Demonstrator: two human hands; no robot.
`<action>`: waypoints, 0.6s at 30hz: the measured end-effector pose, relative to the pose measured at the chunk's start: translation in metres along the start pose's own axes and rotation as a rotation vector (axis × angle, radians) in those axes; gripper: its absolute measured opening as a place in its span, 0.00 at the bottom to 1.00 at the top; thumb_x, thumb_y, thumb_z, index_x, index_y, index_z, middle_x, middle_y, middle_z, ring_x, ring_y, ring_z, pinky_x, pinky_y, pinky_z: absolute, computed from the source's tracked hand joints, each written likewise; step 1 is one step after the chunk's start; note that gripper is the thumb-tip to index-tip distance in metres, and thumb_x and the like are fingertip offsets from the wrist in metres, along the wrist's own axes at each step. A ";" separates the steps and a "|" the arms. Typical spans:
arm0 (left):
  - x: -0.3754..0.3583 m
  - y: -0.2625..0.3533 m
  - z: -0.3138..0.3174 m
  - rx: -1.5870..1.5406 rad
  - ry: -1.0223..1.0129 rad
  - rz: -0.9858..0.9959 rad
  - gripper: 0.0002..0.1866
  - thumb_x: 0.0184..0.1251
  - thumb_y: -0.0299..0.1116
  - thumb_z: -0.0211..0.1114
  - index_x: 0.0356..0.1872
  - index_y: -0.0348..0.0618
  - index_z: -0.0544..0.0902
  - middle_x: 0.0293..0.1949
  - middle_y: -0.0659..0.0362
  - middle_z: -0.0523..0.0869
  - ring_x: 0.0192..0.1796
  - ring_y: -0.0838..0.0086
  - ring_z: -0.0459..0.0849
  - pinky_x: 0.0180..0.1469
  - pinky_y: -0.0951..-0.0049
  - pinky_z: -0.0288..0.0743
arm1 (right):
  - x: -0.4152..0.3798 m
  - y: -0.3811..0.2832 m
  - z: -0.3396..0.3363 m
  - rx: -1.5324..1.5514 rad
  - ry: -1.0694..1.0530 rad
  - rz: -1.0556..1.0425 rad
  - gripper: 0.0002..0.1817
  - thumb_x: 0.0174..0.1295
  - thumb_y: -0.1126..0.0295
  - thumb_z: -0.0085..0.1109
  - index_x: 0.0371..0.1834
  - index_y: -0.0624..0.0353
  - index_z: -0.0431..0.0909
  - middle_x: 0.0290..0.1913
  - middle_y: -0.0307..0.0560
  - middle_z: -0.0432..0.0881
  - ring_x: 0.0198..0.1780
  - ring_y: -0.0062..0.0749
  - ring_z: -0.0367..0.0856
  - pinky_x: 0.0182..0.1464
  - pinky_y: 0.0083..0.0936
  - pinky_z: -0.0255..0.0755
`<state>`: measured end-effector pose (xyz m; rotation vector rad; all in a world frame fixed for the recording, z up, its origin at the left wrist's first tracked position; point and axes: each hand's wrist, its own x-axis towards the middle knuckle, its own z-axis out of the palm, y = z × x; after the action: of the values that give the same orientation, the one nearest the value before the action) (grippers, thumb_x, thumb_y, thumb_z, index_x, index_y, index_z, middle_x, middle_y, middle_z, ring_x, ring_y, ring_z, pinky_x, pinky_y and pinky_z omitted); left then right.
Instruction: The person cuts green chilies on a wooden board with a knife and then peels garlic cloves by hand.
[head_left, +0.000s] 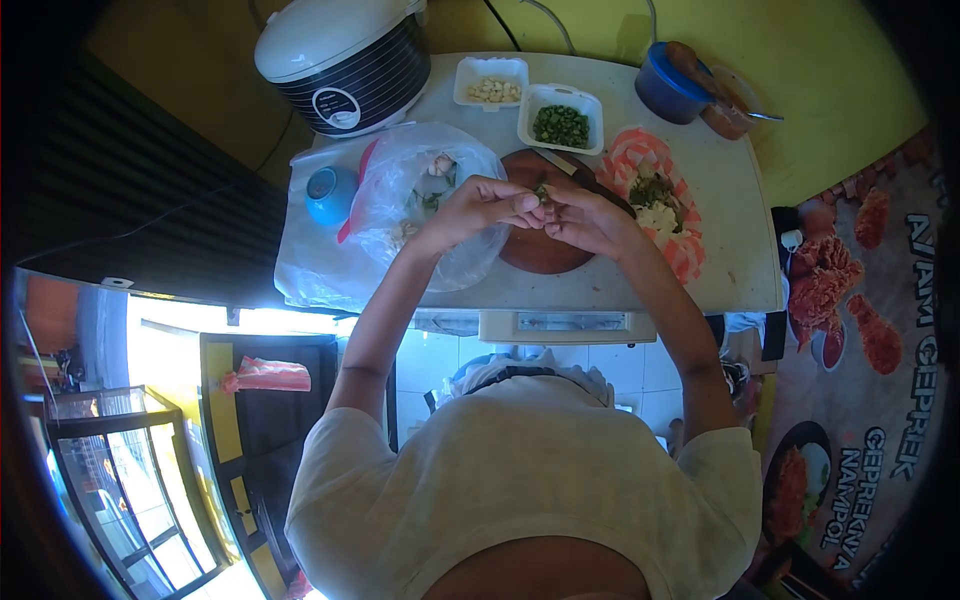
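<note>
My left hand (487,212) and my right hand (592,221) meet over a round brown chopping board (545,258). Their fingertips pinch a small green piece (542,194), too small to name exactly. A knife (560,163) lies across the far part of the board, partly hidden behind my right hand. Beside my left hand is a clear plastic bag (462,270) with garlic (440,164) and some green stems inside. To the right of my right hand, an orange-and-white striped plastic bag (640,152) lies spread with pale peelings (657,217) and dark green scraps on it.
Behind the board stand a white tray of peeled garlic cloves (494,91) and a white tray of chopped greens (561,127). A rice cooker (345,70) occupies the back left, near a blue cup (331,195). A blue tub (668,88) and a sauce container (730,118) sit back right.
</note>
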<state>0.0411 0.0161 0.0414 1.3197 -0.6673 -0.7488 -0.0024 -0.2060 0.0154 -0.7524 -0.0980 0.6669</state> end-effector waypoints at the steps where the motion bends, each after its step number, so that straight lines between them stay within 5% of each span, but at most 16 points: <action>1: 0.001 0.000 0.000 -0.067 -0.003 -0.042 0.16 0.74 0.38 0.63 0.47 0.33 0.85 0.42 0.54 0.89 0.44 0.73 0.88 0.51 0.74 0.82 | 0.000 0.000 0.000 0.039 -0.007 0.015 0.10 0.69 0.61 0.61 0.45 0.55 0.81 0.38 0.34 0.79 0.40 0.16 0.73 0.43 0.16 0.66; 8: 0.009 -0.010 0.006 -0.471 0.074 -0.180 0.19 0.74 0.41 0.62 0.49 0.30 0.83 0.41 0.53 0.88 0.43 0.75 0.88 0.50 0.78 0.83 | 0.003 -0.001 -0.003 0.083 0.005 -0.077 0.10 0.69 0.63 0.60 0.45 0.56 0.81 0.40 0.35 0.80 0.42 0.17 0.74 0.44 0.17 0.67; 12: 0.014 -0.015 0.014 -0.029 0.199 0.015 0.15 0.75 0.35 0.62 0.48 0.30 0.84 0.41 0.53 0.88 0.42 0.75 0.88 0.48 0.78 0.83 | 0.007 0.004 -0.010 0.006 0.077 -0.175 0.11 0.69 0.62 0.62 0.44 0.59 0.82 0.39 0.36 0.81 0.41 0.17 0.76 0.46 0.17 0.68; 14: 0.011 -0.019 0.022 0.140 0.282 0.109 0.13 0.75 0.33 0.62 0.47 0.30 0.85 0.41 0.53 0.88 0.42 0.75 0.88 0.48 0.78 0.83 | 0.007 0.006 0.001 -0.543 0.461 -0.437 0.12 0.67 0.64 0.64 0.42 0.64 0.84 0.38 0.38 0.82 0.39 0.18 0.78 0.45 0.17 0.70; 18: 0.005 -0.017 0.031 0.520 0.406 0.237 0.08 0.69 0.28 0.66 0.42 0.35 0.88 0.37 0.52 0.90 0.37 0.72 0.88 0.41 0.75 0.80 | 0.012 0.007 0.004 -0.970 0.580 -0.741 0.12 0.65 0.67 0.67 0.42 0.67 0.85 0.36 0.41 0.82 0.35 0.20 0.78 0.42 0.18 0.72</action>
<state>0.0177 -0.0077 0.0293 1.7632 -0.6941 -0.0985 0.0021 -0.1929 0.0117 -1.6945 -0.1569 -0.3837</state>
